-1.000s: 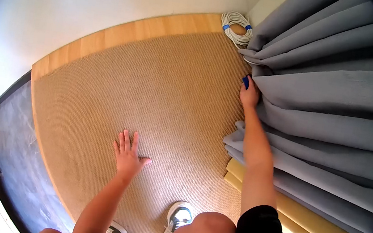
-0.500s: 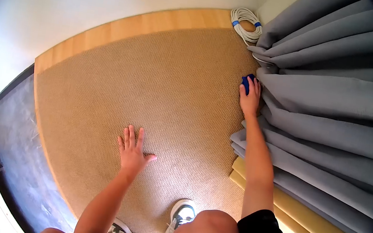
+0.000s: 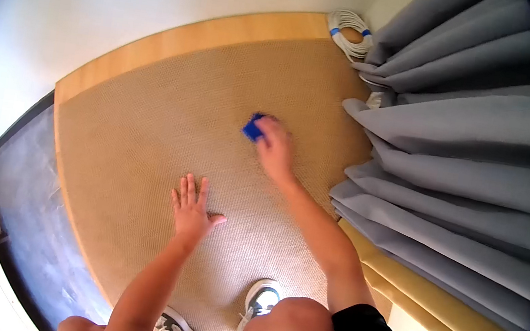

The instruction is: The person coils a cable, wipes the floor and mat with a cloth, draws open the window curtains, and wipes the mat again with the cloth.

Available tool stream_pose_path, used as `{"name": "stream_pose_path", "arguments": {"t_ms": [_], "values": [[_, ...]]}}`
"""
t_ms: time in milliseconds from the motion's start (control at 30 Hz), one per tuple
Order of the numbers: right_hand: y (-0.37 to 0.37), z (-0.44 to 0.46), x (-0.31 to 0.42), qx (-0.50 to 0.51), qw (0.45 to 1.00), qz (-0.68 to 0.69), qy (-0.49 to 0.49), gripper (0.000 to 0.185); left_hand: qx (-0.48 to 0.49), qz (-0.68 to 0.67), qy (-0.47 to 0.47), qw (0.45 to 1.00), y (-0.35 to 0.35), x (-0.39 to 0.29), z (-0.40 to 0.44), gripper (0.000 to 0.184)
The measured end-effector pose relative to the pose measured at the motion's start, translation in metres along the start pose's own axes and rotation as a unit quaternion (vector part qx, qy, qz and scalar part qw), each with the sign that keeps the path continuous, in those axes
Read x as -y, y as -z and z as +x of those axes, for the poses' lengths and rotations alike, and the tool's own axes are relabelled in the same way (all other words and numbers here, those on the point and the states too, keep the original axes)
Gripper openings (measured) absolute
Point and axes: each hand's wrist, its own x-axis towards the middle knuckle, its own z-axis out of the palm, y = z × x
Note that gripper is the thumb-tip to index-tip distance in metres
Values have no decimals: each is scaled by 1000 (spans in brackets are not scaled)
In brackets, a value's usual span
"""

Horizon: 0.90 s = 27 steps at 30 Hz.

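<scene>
My right hand [image 3: 274,150] is closed on a small dark-blue brush or scrubbing pad [image 3: 253,128], which lies against the woven tan mat [image 3: 151,109]. Motion blurs the fingers a little, and they cover part of the blue thing, so its exact kind is unclear. Lower and to the left, my left hand [image 3: 192,213] rests flat on the mat with its fingers spread, holding nothing.
Grey curtains [image 3: 454,172] hang along the right edge of the mat, above a yellow fabric strip [image 3: 422,303]. A coiled white cable [image 3: 348,33] with blue ties lies in the far corner. Wooden boarding [image 3: 202,31] borders the mat by the white wall.
My right hand has swept left with the blue thing, from the curtain's edge to the middle of the mat. The curtain's lower folds have shifted. My left hand stays almost where it was.
</scene>
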Motion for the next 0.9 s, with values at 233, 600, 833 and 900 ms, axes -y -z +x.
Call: {"name": "stream_pose_path", "arguments": {"t_ms": [233,600,833,900], "values": [[95,25,-64,-76,948,-308,-36,41,-31,-34,-13,999,-5,7,-2,123],[-31,-14,25,122,983,-124,59,53,-44,-27,-20,998,-12,7,-3,125],[-49,-10,36,16,992,96,-81,43,-14,-28,-11,999,-5,8,-1,125],[-9,11,25,-57,988,44,-139,42,-4,-63,-25,998,2,17,-3,125]]}}
